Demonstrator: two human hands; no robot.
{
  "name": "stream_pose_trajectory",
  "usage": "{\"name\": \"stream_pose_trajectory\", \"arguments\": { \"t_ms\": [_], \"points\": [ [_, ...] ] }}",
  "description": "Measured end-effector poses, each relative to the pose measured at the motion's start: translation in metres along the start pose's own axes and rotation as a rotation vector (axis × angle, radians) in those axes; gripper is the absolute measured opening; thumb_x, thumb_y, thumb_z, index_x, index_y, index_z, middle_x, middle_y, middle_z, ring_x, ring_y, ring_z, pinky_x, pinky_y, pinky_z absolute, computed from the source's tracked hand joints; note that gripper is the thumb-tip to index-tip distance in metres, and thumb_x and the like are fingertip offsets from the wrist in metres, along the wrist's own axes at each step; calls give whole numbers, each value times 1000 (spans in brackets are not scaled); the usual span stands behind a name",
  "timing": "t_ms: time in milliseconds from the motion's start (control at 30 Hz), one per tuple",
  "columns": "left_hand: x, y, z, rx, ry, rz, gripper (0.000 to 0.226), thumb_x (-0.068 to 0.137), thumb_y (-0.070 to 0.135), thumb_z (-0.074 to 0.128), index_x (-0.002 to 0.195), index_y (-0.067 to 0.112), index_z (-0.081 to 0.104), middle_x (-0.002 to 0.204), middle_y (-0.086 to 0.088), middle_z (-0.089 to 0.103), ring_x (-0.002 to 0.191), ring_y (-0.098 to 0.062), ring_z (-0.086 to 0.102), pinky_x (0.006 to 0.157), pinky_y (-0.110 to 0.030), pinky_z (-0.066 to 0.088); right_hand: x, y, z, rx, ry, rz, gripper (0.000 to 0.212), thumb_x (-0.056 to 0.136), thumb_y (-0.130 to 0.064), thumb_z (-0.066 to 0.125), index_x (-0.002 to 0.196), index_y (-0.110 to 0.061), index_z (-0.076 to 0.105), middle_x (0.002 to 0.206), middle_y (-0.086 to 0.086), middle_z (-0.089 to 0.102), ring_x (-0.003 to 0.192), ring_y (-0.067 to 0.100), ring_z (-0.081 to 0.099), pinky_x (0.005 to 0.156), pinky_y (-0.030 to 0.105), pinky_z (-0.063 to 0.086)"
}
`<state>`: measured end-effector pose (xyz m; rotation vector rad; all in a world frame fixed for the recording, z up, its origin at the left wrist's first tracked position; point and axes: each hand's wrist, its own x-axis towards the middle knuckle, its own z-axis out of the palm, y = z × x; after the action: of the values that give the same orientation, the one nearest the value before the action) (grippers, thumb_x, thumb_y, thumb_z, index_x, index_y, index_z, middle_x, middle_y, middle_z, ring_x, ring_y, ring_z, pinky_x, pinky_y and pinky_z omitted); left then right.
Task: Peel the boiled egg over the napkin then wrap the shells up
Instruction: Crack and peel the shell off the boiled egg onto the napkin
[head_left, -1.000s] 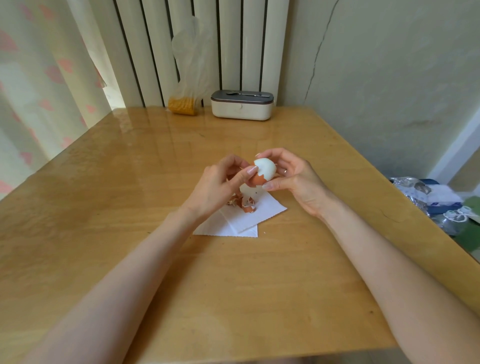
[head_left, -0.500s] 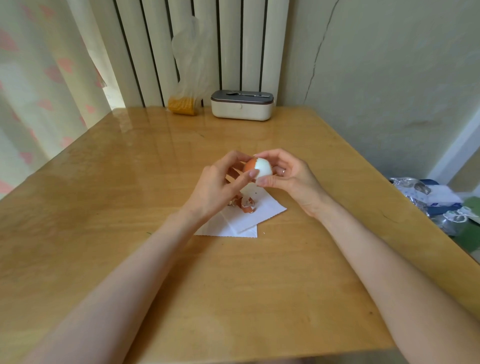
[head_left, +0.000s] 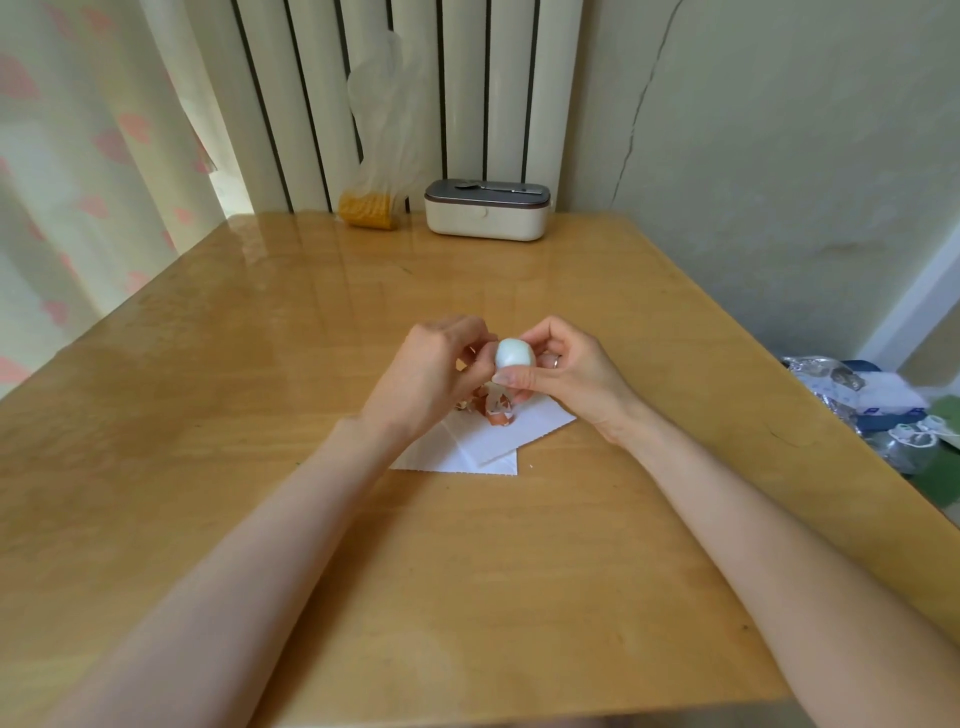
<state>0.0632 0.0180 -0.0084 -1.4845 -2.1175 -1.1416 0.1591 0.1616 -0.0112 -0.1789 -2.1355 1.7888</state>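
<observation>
Now the boiled egg (head_left: 514, 354) is pinched in the right hand (head_left: 571, 371) above the napkin (head_left: 498, 441) — peeling nearly done, judging by its white surface; shell (head_left: 496, 402) is pulled by the closed left hand (head_left: 431, 374) — wrapping the fragments comes next.

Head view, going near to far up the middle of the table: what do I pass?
White napkin → shell pieces piled on it → egg held above between left hand and right hand → bare table → cream lidded box at the far edge.
</observation>
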Motion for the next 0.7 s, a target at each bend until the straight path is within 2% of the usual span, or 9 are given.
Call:
{"name": "stream_pose_trajectory", "arguments": {
  "t_ms": [133, 267, 467, 633, 700],
  "points": [
    [2, -1, 0, 73, 7, 40, 30, 81, 29, 43, 73, 5, 59, 68, -8, 65, 57, -23, 58, 54, -38, 49, 1, 0, 0, 1, 0, 7, 35, 67, -5, 79, 88, -10, 52, 84, 8, 63, 60, 9, 65, 59, 26, 57],
    [4, 1, -1, 111, 18, 55, 27, 80, 25, 43, 70, 3, 55, 63, -11, 61, 53, -29, 55, 49, -41, 48, 1, 0, -1, -7, -19, 4, 32, 69, -5, 78, 89, -9, 53, 83, 7, 63, 62, 11, 65, 60, 28, 58],
    [4, -1, -3, 73, 38, 1, 15, 82, 10, 52, 71, 0, 54, 63, -12, 61, 52, -29, 60, 47, -40, 50, 0, -3, -5, -16, -80, 0, 33, 70, 0, 76, 94, -13, 59, 91, 5, 65, 76, 11, 64, 67, 25, 57],
    [1, -5, 0, 80, 31, -84, 11, 84, 5, 54, 74, 0, 56, 59, -11, 63, 50, -26, 63, 50, -41, 50, 0, -4, -8, -93, -105, 23, 45, 68, 7, 73, 106, -15, 63, 95, 1, 64, 83, 14, 58, 77, 18, 49],
    [1, -8, -2, 69, 25, -151, 13, 87, 5, 52, 75, 0, 56, 55, -2, 61, 47, -20, 64, 50, -39, 51, 0, -4, -10, -121, -101, 23, 54, 66, 10, 72, 111, -18, 61, 101, -2, 61, 82, 12, 56, 80, 18, 46]
  ]
}}
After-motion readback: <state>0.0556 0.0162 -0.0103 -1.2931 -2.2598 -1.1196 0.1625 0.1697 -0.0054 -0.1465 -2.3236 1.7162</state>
